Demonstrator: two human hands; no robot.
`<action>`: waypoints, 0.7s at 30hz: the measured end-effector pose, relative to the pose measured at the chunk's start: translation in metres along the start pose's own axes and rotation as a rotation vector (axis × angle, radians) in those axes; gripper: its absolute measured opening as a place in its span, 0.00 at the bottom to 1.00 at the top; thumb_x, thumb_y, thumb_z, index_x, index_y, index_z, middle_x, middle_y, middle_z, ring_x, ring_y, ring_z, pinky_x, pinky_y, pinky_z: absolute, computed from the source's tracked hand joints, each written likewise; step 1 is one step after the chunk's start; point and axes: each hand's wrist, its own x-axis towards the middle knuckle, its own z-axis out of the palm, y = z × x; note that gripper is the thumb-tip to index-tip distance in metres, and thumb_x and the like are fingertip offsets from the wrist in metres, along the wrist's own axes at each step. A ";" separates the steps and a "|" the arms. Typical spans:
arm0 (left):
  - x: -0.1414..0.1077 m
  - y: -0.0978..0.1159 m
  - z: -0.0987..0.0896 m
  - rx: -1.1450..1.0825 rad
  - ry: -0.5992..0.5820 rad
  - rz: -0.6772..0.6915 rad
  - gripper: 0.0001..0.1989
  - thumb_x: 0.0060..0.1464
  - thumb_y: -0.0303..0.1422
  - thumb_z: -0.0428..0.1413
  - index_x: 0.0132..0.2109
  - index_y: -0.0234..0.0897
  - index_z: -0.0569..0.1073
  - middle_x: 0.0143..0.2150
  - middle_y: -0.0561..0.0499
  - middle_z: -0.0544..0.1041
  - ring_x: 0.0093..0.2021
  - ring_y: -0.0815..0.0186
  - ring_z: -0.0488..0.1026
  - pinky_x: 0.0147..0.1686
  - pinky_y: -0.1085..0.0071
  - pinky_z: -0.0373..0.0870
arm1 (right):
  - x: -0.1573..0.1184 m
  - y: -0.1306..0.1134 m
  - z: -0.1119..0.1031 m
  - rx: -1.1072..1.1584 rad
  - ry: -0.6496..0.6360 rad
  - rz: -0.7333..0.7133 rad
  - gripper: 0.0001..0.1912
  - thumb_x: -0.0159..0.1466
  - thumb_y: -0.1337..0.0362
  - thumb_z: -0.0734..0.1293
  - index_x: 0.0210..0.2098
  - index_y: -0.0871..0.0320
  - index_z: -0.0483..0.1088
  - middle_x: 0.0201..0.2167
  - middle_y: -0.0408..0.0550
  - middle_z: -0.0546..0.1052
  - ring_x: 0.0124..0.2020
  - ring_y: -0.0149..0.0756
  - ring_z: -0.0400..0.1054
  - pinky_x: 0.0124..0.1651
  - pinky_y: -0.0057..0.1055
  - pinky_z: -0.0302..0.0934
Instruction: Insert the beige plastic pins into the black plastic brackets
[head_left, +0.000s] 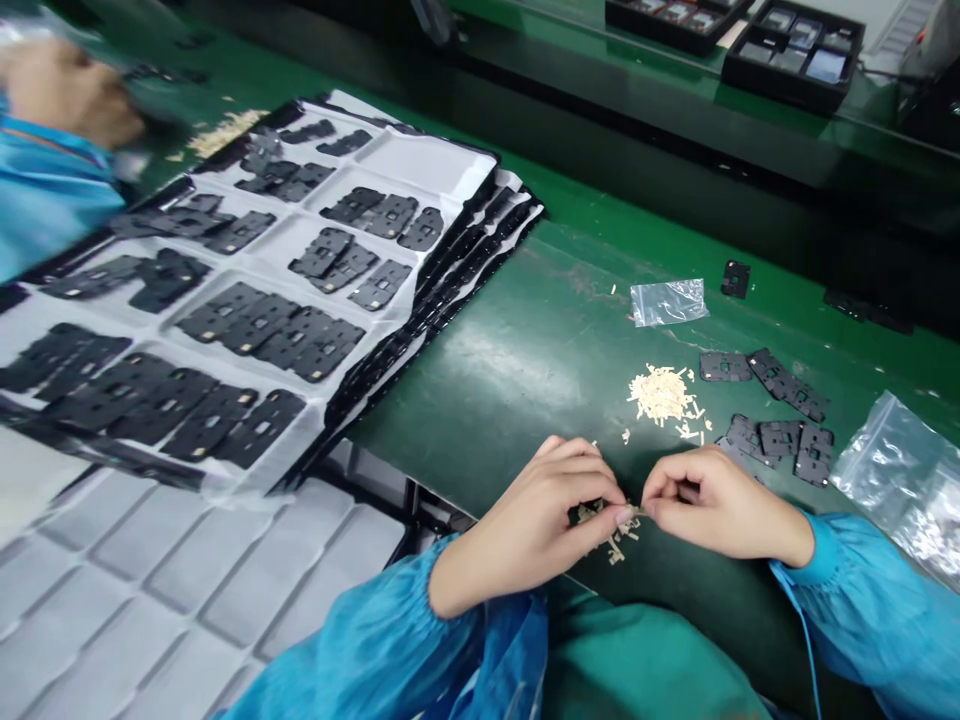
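Near the green table's front edge, my left hand [551, 515] is closed, thumb and index finger pinched around a small tan piece [634, 511]. My right hand [720, 505] pinches at the right side of that same piece. Under and beside my left fingers lie scattered tan strips [616, 548]. Beyond my hands sits a pile of cream-coloured small pieces [664, 393]. Several flat black parts [780, 437] lie to the right of the pile, some overlapping.
A stack of trays [405, 160] with black parts stands left, above an empty-celled tray [217, 560]. Another person's hand [67, 95] is blurred at top left. Plastic bags [669, 302] lie on the table [480, 380]. Black boxes [795, 55] sit on the back shelf.
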 end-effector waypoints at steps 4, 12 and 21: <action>0.000 -0.001 0.001 -0.030 0.013 -0.012 0.07 0.67 0.32 0.58 0.37 0.40 0.77 0.35 0.55 0.80 0.40 0.64 0.72 0.47 0.63 0.58 | 0.000 -0.002 0.002 -0.076 0.019 -0.020 0.05 0.59 0.70 0.69 0.33 0.56 0.78 0.19 0.34 0.70 0.21 0.25 0.60 0.28 0.25 0.54; -0.005 -0.005 0.001 -0.004 0.107 -0.030 0.08 0.64 0.28 0.57 0.36 0.41 0.78 0.33 0.57 0.80 0.37 0.65 0.73 0.43 0.64 0.58 | 0.000 0.001 -0.002 -0.045 0.055 -0.003 0.09 0.60 0.70 0.66 0.27 0.57 0.78 0.19 0.36 0.69 0.22 0.26 0.60 0.28 0.26 0.54; 0.008 0.002 -0.012 0.019 -0.025 -0.029 0.10 0.61 0.32 0.60 0.49 0.41 0.80 0.42 0.49 0.80 0.42 0.60 0.75 0.42 0.63 0.67 | -0.005 -0.005 -0.019 0.027 0.039 -0.013 0.07 0.59 0.69 0.67 0.27 0.58 0.78 0.19 0.37 0.69 0.22 0.27 0.60 0.28 0.27 0.54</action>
